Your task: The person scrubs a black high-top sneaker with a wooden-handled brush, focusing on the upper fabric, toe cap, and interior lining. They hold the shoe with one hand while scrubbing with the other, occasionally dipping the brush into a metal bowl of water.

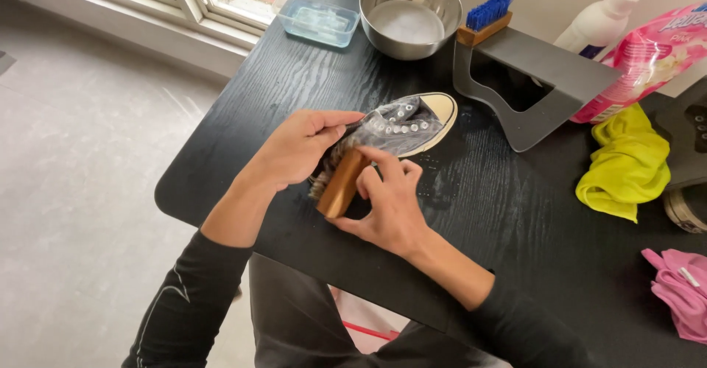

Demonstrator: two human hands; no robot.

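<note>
1. Grey canvas of the sneaker (pixel 403 127) shows only at the front and the eyelet rows — its heel end is hidden behind the left hand (pixel 298 149), and the bristles of the wooden brush (pixel 340 184) are mostly covered.
2. At the right edge of the view, a dark shoe (pixel 689 173) and a pink cloth (pixel 679 288) are cut off; the white bottle (pixel 598 23) and pink pouch (pixel 645 57) are partly out of view too.
3. The left hand's fingers are curled around the sneaker's rear, thumb stretched along its top. The right hand (pixel 389 207) grips the brush, fingers closed on its wooden back.
4. The sneaker lies near the middle of the black table (pixel 508 213), long axis running from lower left to upper right, white toe cap pointing toward the grey stand (pixel 536 88).
5. The brush slants steeply, its upper end against the sneaker.
6. Open tabletop lies right of the hands, up to the yellow cloth (pixel 624 165); the near table edge is just below the wrists. The steel bowl (pixel 410 13), clear tub (pixel 319 16) and blue brush (pixel 484 20) sit at the far side.
</note>
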